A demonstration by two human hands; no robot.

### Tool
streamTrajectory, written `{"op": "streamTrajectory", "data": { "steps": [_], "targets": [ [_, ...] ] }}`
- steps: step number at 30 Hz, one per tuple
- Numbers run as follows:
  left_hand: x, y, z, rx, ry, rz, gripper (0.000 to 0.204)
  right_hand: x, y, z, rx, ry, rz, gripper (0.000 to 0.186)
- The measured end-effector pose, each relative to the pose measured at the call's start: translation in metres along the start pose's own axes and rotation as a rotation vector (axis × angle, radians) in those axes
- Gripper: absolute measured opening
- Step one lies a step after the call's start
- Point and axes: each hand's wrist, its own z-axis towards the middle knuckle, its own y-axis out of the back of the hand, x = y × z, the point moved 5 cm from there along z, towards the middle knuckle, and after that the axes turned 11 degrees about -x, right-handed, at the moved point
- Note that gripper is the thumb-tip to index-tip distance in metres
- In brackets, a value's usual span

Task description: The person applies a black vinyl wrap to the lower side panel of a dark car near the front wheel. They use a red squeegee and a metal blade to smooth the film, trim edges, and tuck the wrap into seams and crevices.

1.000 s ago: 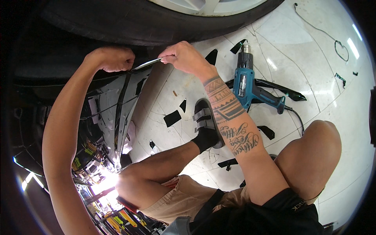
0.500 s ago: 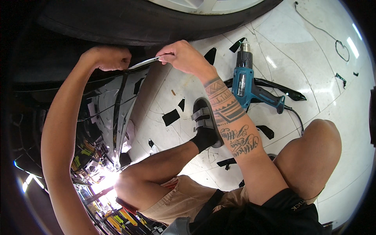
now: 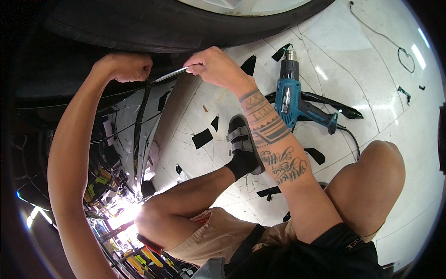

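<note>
My right hand (image 3: 214,68) pinches the end of a thin, shiny silvery strip (image 3: 169,74) between thumb and fingers. The strip slants down and left to the edge of a glossy black car panel (image 3: 151,109), beside the wheel arch. I cannot tell whether it is a slim tool or an edge of film. My left hand (image 3: 124,67) is closed in a fist at the arch edge, just left of the strip's far end. What its fingers hold, if anything, is hidden. The black tyre (image 3: 186,37) stands just beyond both hands.
A teal and black heat gun (image 3: 289,95) lies on the tiled floor to the right, its cord (image 3: 351,139) trailing behind. Several black film scraps (image 3: 202,138) are scattered about. My sandalled foot (image 3: 241,144) stands between. A looped wire (image 3: 405,60) lies far right.
Both hands have shifted very slightly up and left. The strip remains pinched in my right hand, and my left fist stays at the arch edge.
</note>
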Motion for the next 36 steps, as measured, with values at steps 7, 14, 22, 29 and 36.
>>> {"op": "streamTrajectory", "data": {
  "steps": [7, 14, 22, 29, 36],
  "targets": [
    [-0.011, 0.01, -0.024, -0.284, -0.074, -0.121, 0.014, -0.022, 0.006, -0.012, -0.097, -0.027, 0.101, 0.021],
    [-0.033, 0.007, -0.054, -0.556, -0.267, -0.488, 0.017, -0.036, 0.016, -0.023, -0.044, -0.344, 0.101, 0.027],
    [-0.041, 0.002, -0.05, -0.464, -0.192, -0.169, 0.031, -0.051, 0.008, -0.028, -0.162, -0.286, 0.12, 0.026],
    [-0.046, -0.006, -0.064, -0.581, -0.236, 0.218, 0.056, -0.047, 0.008, -0.03, -0.112, -0.294, 0.096, 0.026],
    [-0.034, -0.004, -0.084, -0.655, -0.178, 0.105, 0.065, -0.044, -0.019, -0.04, -0.206, -0.294, 0.373, 0.022]
  ]
}}
